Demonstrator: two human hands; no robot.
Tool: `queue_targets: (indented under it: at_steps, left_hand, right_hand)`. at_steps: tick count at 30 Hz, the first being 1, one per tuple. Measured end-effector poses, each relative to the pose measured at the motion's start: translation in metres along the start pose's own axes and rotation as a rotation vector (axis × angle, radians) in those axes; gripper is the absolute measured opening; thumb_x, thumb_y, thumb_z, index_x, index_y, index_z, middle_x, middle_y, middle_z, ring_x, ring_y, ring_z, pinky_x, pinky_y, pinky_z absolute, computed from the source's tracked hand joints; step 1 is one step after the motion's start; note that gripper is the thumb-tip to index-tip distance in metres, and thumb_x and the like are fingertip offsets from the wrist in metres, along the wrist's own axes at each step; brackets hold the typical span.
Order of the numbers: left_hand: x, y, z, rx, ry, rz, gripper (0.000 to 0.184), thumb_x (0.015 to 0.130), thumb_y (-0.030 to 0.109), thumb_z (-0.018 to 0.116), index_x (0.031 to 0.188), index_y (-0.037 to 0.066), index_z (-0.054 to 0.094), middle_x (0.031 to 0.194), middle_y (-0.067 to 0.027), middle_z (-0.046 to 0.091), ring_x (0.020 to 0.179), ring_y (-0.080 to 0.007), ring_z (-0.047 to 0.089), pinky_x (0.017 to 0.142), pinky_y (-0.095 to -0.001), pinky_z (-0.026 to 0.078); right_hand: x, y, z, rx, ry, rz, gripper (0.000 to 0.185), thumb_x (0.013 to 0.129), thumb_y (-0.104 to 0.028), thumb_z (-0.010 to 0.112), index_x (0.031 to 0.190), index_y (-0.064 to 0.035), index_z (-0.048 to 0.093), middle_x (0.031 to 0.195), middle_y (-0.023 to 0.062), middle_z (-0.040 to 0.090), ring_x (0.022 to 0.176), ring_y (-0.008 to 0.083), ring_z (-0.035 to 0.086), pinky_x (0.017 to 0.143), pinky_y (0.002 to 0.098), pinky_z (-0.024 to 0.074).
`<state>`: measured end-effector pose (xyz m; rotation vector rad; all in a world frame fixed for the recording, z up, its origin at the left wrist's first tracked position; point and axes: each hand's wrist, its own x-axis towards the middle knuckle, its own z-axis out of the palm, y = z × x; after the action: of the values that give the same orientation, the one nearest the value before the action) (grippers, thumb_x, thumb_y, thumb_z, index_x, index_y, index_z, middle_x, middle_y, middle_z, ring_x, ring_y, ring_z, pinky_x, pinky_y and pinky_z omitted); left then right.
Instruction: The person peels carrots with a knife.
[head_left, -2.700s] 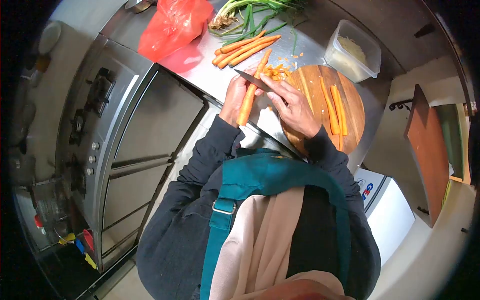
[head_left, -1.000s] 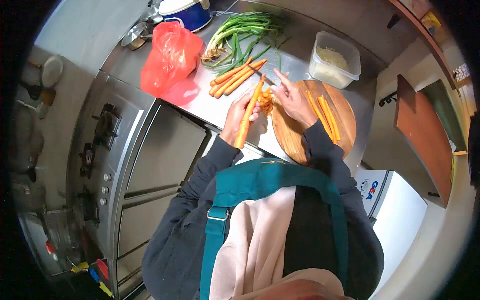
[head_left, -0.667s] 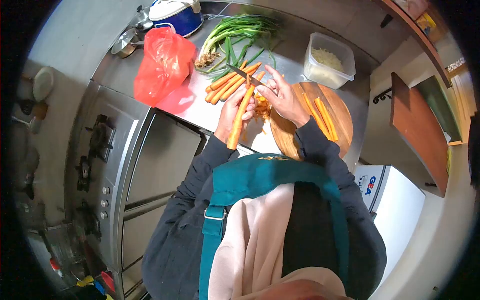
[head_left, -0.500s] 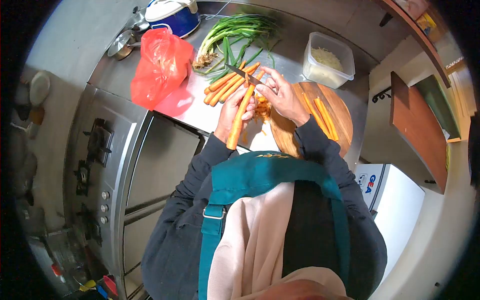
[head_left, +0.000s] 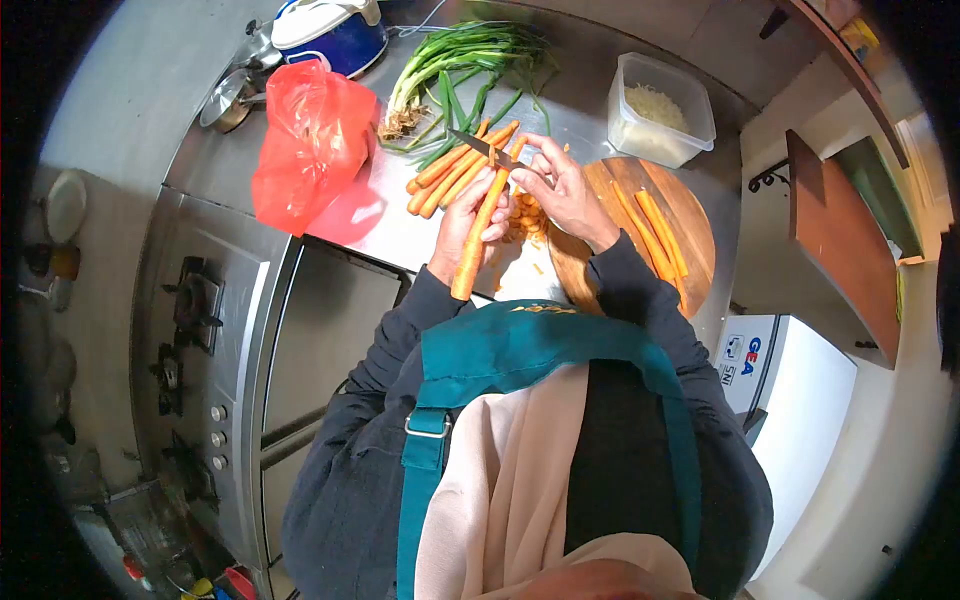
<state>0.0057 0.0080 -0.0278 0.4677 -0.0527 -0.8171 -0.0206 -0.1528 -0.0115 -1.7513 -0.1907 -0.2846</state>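
A carrot [head_left: 470, 256] is gripped in my left hand [head_left: 459, 222], its thick end pointing down toward my apron. Closed around a knife, my right hand [head_left: 578, 203] holds the dark blade [head_left: 475, 144] across the carrot's upper part, where a strip of peel stands at the blade. Orange peelings [head_left: 527, 217] lie below the hands. Several whole carrots [head_left: 455, 180] rest just beyond my left hand. On the round wooden board [head_left: 695, 222] to the right lie long peeled carrot pieces [head_left: 650, 228].
Spring onions [head_left: 455, 62] lie at the back beside a red plastic bag [head_left: 312, 140]. A clear tub [head_left: 655, 125] of pale shreds stands behind the board. A blue pot [head_left: 345, 42] and metal pans [head_left: 228, 102] are at the back left; a stove [head_left: 200, 300] is on the left.
The knife has moved from beyond the carrot's tip back onto its upper part, and a peel strip now shows at the blade. The camera view has shifted; both hands keep their holds.
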Motion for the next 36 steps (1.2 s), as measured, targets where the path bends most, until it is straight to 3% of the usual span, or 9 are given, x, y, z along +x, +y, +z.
queue_targets:
  at_steps: [8, 17, 20, 23, 25, 26, 29, 33, 36]
  left_hand:
    - [-0.004, 0.002, 0.007, 0.007, -0.046, 0.008, 0.031, 0.093, 0.018, 0.04, 0.121, 0.006, 0.041, 0.07, -0.0023, 0.043, 0.058, -0.0064, 0.041, 0.035, -0.0137, 0.031]
    - [-0.008, 0.002, 0.01, -0.004, 0.031, -0.072, 0.034, 0.094, 0.021, 0.038, 0.125, 0.007, 0.038, 0.071, -0.0025, 0.038, 0.055, -0.0056, 0.036, 0.031, -0.0125, 0.03]
    - [-0.008, 0.0, 0.007, 0.057, 0.03, -0.05, 0.028, 0.093, 0.024, 0.043, 0.111, 0.003, 0.045, 0.074, -0.003, 0.042, 0.056, -0.0048, 0.039, 0.032, -0.0124, 0.031]
    - [-0.002, -0.001, -0.004, 0.109, 0.156, -0.011, 0.024, 0.091, 0.024, 0.047, 0.1, 0.002, 0.048, 0.075, -0.0032, 0.046, 0.056, -0.0045, 0.042, 0.035, -0.0128, 0.033]
    - [0.006, 0.0, -0.014, 0.106, 0.257, 0.021, 0.023, 0.09, 0.025, 0.049, 0.095, 0.002, 0.049, 0.075, -0.0034, 0.048, 0.056, -0.0044, 0.044, 0.037, -0.0134, 0.034]
    - [0.01, 0.002, -0.018, 0.137, 0.263, 0.07, 0.022, 0.091, 0.025, 0.049, 0.093, 0.003, 0.049, 0.073, -0.0035, 0.048, 0.054, -0.0052, 0.043, 0.039, -0.0145, 0.035]
    - [0.01, 0.005, -0.013, 0.172, 0.273, 0.171, 0.022, 0.09, 0.026, 0.051, 0.087, 0.004, 0.051, 0.068, -0.0028, 0.048, 0.052, -0.0064, 0.044, 0.043, -0.0172, 0.037]
    - [0.014, 0.007, -0.007, 0.302, 0.33, 0.212, 0.023, 0.089, 0.026, 0.053, 0.083, 0.004, 0.053, 0.061, -0.0004, 0.046, 0.049, -0.0066, 0.042, 0.043, -0.0186, 0.037]
    - [0.014, 0.005, -0.001, 0.208, 0.227, 0.24, 0.02, 0.089, 0.023, 0.053, 0.088, 0.002, 0.054, 0.063, -0.0007, 0.047, 0.05, -0.0061, 0.043, 0.041, -0.0199, 0.037]
  right_hand:
    - [0.007, 0.006, -0.002, -0.145, 0.063, -0.045, 0.03, 0.083, -0.019, 0.059, 0.106, -0.0018, 0.052, 0.061, -0.0007, 0.035, 0.057, 0.0068, 0.035, 0.05, 0.0243, 0.032]
    - [0.01, 0.017, -0.003, 0.019, 0.073, -0.063, 0.02, 0.084, -0.015, 0.059, 0.1, -0.0039, 0.055, 0.063, -0.0057, 0.037, 0.058, 0.0044, 0.034, 0.051, 0.0215, 0.0284]
    - [0.011, 0.019, -0.008, -0.005, 0.125, -0.069, 0.018, 0.085, -0.015, 0.057, 0.098, -0.0037, 0.054, 0.062, -0.004, 0.039, 0.058, 0.0049, 0.034, 0.05, 0.0227, 0.0295]
    - [0.004, 0.015, -0.01, -0.244, 0.111, 0.09, 0.021, 0.088, -0.016, 0.052, 0.104, -0.0037, 0.054, 0.07, 0.004, 0.054, 0.062, 0.0102, 0.047, 0.057, 0.0264, 0.0384]
    - [-0.009, 0.01, 0.002, -0.226, 0.06, -0.046, 0.029, 0.089, -0.016, 0.047, 0.116, -0.006, 0.051, 0.094, 0.0145, 0.06, 0.081, 0.02, 0.058, 0.072, 0.0317, 0.0441]
    - [-0.018, 0.003, 0.006, -0.345, -0.001, -0.153, 0.038, 0.089, -0.015, 0.045, 0.126, -0.0102, 0.044, 0.115, 0.0172, 0.054, 0.1, 0.027, 0.056, 0.083, 0.0343, 0.0424]
    - [-0.037, -0.008, 0.016, -0.444, -0.137, -0.094, 0.039, 0.088, -0.012, 0.046, 0.127, -0.0182, 0.046, 0.097, 0.0165, 0.058, 0.088, 0.0307, 0.056, 0.077, 0.0361, 0.0441]
    - [-0.046, -0.007, 0.019, -0.497, -0.147, -0.053, 0.04, 0.087, -0.011, 0.047, 0.125, -0.0205, 0.047, 0.085, 0.0155, 0.056, 0.078, 0.0299, 0.055, 0.069, 0.0362, 0.044]
    - [-0.044, 0.0, 0.019, -0.436, -0.049, -0.148, 0.039, 0.087, -0.012, 0.048, 0.125, -0.0207, 0.048, 0.077, 0.0141, 0.052, 0.07, 0.0283, 0.053, 0.064, 0.0363, 0.0425]
